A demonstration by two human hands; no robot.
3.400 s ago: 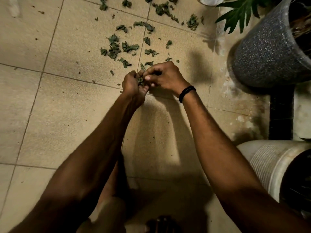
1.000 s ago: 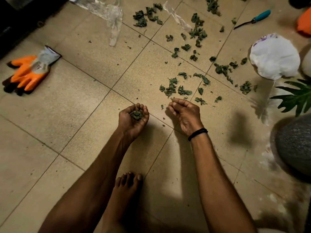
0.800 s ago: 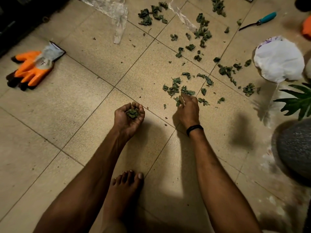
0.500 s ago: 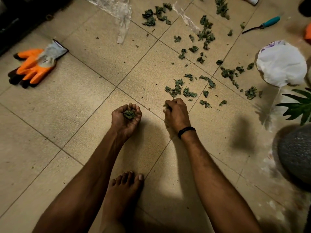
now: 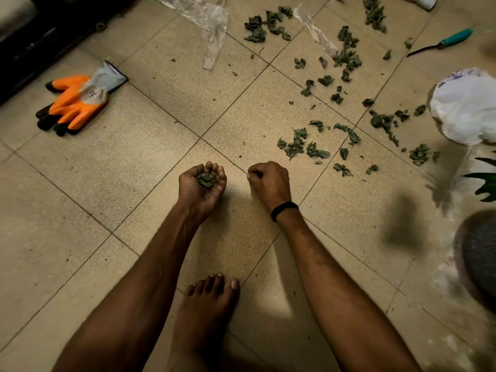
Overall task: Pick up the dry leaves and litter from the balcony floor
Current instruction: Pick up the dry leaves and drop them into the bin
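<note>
The left hand (image 5: 202, 183) lies palm up, fingers cupped round a clump of dry leaves (image 5: 206, 180). At its 3 o'clock, just apart, the right hand (image 5: 269, 181) is knuckles up and clenched. It seems to pinch a dark scrap (image 5: 255, 173) between thumb and forefinger, though that is too small to be sure of. A black wristband (image 5: 284, 209) circles the right wrist.

Most of the job remains. Loose leaves (image 5: 295, 146) start at 2 o'clock from the right hand and scatter on towards 12 and 1 o'clock across the tiled floor (image 5: 134, 170). A strip of clear plastic film (image 5: 209, 17) lies at 12 o'clock. An orange glove (image 5: 72, 103) lies at 10 o'clock, well apart. A teal-handled tool (image 5: 453, 37) lies at 1 o'clock and a white crumpled bag (image 5: 467, 108) at 2 o'clock. A bare foot (image 5: 209, 304) stands at 6 o'clock.

The likeliest mishap is a spill. The left palm is only a shallow cup, so tilting it during a reach or overfilling it would drop leaves back onto the tiles. Squeezing tighter to stop that would likely crumble the brittle pieces into crumbs that are harder to gather. A careless handover between the hands could lose the scrap. Sweeping fingers near the tool's dark blade risks a nick.
</note>
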